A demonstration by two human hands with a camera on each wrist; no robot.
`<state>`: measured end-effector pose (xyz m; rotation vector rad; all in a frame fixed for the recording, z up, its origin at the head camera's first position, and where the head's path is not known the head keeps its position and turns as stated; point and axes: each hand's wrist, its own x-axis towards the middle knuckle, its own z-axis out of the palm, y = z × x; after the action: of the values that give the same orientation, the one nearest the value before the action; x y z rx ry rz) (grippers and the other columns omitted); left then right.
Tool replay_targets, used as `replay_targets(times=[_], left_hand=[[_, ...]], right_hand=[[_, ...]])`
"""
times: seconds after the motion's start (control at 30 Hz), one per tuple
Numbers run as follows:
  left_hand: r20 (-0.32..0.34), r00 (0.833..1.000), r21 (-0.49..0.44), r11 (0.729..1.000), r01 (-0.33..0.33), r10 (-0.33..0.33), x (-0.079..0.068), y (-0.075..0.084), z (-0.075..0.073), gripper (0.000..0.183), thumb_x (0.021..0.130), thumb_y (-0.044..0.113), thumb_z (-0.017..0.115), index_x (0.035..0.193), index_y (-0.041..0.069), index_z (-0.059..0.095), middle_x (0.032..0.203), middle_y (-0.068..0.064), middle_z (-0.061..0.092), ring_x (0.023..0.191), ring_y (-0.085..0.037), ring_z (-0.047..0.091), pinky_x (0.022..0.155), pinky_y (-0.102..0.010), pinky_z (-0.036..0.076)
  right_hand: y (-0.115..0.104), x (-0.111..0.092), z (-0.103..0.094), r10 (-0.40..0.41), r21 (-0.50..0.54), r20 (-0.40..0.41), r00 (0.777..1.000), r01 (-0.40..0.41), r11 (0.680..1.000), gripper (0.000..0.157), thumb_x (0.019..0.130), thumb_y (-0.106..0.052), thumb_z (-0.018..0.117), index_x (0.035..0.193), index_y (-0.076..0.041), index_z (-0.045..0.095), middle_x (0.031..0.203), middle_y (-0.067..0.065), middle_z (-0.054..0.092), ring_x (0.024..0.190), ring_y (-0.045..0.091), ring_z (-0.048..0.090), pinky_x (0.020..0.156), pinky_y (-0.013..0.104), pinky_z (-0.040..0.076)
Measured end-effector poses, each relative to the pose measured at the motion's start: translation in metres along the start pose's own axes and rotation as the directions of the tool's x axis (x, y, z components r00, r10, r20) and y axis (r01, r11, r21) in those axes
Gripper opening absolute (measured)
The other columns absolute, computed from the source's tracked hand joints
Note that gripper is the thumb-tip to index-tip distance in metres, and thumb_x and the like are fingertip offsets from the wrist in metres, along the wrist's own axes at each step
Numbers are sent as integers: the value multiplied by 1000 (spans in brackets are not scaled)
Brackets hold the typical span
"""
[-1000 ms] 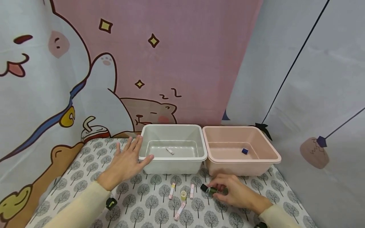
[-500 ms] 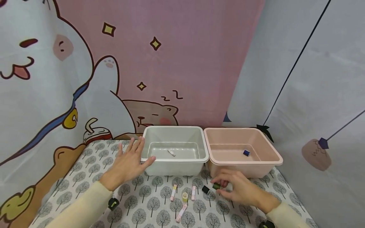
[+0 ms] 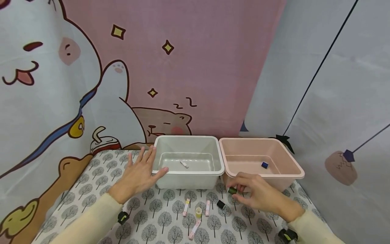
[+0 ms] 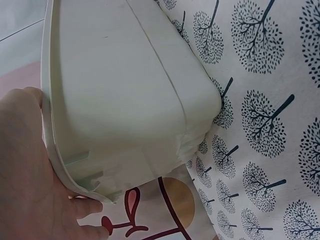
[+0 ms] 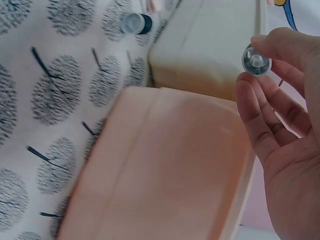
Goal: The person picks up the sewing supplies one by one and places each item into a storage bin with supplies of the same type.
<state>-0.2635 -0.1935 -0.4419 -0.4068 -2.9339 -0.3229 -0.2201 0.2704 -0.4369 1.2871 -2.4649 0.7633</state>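
Note:
My right hand (image 3: 262, 195) pinches a dark green thread spool (image 3: 232, 190) between thumb and fingers, in front of the pink bin (image 3: 265, 176). The spool's round clear end (image 5: 256, 61) faces the right wrist view. My left hand (image 3: 138, 176) rests with spread, straight fingers on the left rim of the white bin (image 3: 189, 179). A black thread spool (image 3: 220, 204) lies on the cloth left of my right hand. Further left are a yellow spool (image 3: 198, 212) and small pink-and-white sticks, one upper left (image 3: 186, 207), one upper right (image 3: 208, 208), one nearer me (image 3: 195, 229).
One small whitish stick (image 3: 184, 164) lies inside the white bin. In the pink bin sits a navy blue spool (image 3: 264, 165). Both bins stand side by side on a tree-print cloth (image 3: 164, 220), before a cartoon-printed wall cloth (image 3: 213, 67).
The right hand has lifted the green spool away from the black one and carried it toward the pink bin. The black spool stays on the cloth. The left hand keeps its place on the white bin.

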Motion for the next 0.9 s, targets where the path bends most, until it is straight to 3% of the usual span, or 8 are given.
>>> replay_targets(times=[0.2,0.37,0.53,0.8,0.9], left_hand=[[-5,1000,-3,1000,-1,1,-2,1,0,107,115,82,38,186,4,20,195,-15,17,182,-50,12,140,-87,0],[-8,1000,-8,1000,-4,3,-2,1,0,105,116,79,42,186,4,20,195,-15,17,182,-50,13,140,-87,0],[-6,1000,-7,1000,0,0,-2,0,0,106,115,80,41,186,5,18,195,-14,16,182,-50,14,140,-87,0],[-9,1000,-13,1000,4,-4,-2,0,2,106,115,79,44,186,4,19,195,-15,17,182,-50,15,140,-88,0],[-12,1000,-9,1000,1,-1,-1,0,3,106,115,80,43,186,4,20,195,-15,17,182,-50,15,139,-88,1]], right_hand=[[-1,13,-16,-38,-69,-47,998,34,997,46,84,-1,98,124,-22,86,106,-12,80,87,2,72,77,16,62],[2,20,-29,-16,-110,-65,998,9,994,46,83,0,99,122,-21,87,104,-13,80,88,0,73,76,20,66],[12,26,-41,-28,-148,-94,995,14,989,45,82,0,99,121,-19,88,100,-15,83,86,-2,75,75,16,63],[25,30,-53,42,-105,-75,996,-49,993,41,90,-1,96,127,-17,86,101,-10,81,91,-1,73,84,23,68],[31,31,-56,43,-145,-82,996,-55,988,37,90,-3,97,123,-18,87,102,-12,82,90,1,75,82,27,70]])
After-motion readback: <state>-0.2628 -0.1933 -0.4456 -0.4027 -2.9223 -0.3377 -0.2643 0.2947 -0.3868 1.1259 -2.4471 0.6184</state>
